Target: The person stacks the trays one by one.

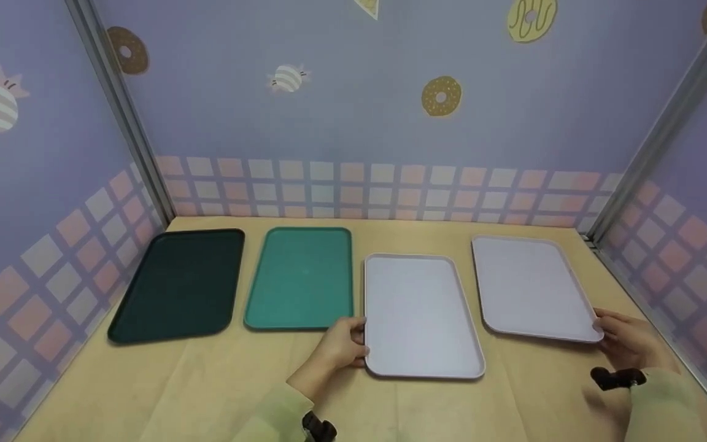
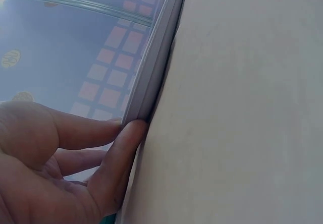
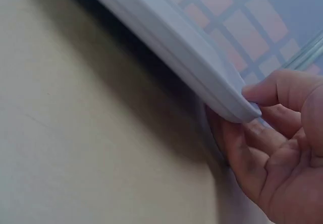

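Observation:
Four trays lie in a row, and I hold two of them. My left hand (image 1: 340,345) pinches the left rim of a pale lavender tray (image 1: 421,316) near its front corner. Up close in the left wrist view, that tray's edge (image 2: 154,67) runs between thumb and fingers. Over on the right, my right hand (image 1: 629,337) grips the front right corner of a second pale lavender tray (image 1: 534,288). Its corner (image 3: 222,93) sits between thumb and fingers in the right wrist view, with a dark shadow under the rim.
A teal tray (image 1: 304,279) lies left of the middle pale tray, close by my left hand. Farther left is a dark green tray (image 1: 178,285). Patterned panels (image 1: 359,123) enclose the wooden table (image 1: 255,380) at the back and sides, with metal posts (image 1: 139,123) in the corners.

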Action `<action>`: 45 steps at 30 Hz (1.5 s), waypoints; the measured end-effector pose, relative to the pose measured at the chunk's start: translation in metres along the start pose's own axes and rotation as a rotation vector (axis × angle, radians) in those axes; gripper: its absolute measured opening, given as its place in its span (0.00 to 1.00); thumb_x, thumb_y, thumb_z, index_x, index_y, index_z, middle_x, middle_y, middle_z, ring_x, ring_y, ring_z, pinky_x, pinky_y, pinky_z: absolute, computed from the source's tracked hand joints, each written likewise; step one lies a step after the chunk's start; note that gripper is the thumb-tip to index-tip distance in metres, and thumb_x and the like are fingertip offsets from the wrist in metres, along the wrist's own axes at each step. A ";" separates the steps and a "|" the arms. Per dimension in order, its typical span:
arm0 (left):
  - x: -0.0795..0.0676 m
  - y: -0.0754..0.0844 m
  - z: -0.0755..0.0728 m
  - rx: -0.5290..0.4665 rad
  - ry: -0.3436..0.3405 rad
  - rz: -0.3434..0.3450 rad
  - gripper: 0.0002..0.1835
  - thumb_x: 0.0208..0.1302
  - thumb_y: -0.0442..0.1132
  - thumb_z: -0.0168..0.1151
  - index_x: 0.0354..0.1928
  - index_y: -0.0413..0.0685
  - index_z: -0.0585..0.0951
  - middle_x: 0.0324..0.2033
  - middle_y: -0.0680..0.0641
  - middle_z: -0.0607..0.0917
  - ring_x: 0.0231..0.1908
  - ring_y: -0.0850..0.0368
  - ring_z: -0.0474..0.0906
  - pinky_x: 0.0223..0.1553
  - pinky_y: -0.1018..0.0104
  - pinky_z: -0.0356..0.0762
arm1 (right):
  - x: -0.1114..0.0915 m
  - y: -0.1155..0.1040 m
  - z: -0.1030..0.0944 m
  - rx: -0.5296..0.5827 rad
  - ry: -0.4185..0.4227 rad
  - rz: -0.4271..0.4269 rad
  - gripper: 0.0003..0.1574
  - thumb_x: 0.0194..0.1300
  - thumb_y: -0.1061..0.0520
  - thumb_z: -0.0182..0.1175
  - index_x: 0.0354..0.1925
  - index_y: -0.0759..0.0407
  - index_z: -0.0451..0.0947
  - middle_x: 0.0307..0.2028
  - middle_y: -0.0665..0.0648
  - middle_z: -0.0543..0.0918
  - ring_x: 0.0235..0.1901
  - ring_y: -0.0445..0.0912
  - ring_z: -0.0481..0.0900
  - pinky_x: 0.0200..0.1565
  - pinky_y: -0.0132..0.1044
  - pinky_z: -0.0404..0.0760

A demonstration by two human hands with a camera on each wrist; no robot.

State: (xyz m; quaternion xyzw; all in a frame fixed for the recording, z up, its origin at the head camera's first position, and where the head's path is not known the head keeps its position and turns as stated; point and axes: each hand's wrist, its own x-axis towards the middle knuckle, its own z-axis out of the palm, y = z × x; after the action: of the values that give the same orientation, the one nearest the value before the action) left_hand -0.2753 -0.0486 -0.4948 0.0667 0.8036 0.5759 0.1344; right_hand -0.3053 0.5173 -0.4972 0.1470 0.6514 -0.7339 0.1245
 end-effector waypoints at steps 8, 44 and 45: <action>-0.001 0.001 0.001 -0.005 0.003 0.020 0.38 0.56 0.13 0.61 0.72 0.25 0.65 0.44 0.31 0.86 0.39 0.51 0.86 0.32 0.56 0.90 | -0.009 0.013 0.009 0.261 -0.054 -0.030 0.22 0.74 0.67 0.57 0.36 0.44 0.91 0.39 0.40 0.90 0.43 0.33 0.86 0.46 0.29 0.86; 0.000 0.003 0.000 -0.004 0.014 -0.027 0.38 0.57 0.14 0.61 0.72 0.27 0.66 0.46 0.33 0.85 0.38 0.52 0.85 0.33 0.57 0.90 | -0.023 0.021 0.040 0.452 -0.051 -0.026 0.19 0.74 0.68 0.57 0.37 0.51 0.91 0.41 0.46 0.91 0.44 0.38 0.87 0.48 0.32 0.87; -0.001 0.003 -0.001 -0.004 0.013 -0.023 0.38 0.56 0.15 0.62 0.72 0.26 0.66 0.47 0.33 0.85 0.38 0.52 0.85 0.33 0.57 0.90 | -0.023 0.020 0.042 0.434 -0.053 -0.036 0.20 0.74 0.68 0.56 0.38 0.50 0.91 0.41 0.46 0.91 0.43 0.38 0.86 0.48 0.32 0.87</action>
State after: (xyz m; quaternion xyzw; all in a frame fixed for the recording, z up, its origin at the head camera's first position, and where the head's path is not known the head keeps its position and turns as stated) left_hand -0.2751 -0.0483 -0.4918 0.0532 0.8040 0.5765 0.1359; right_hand -0.2789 0.4729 -0.5019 0.1392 0.4769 -0.8627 0.0940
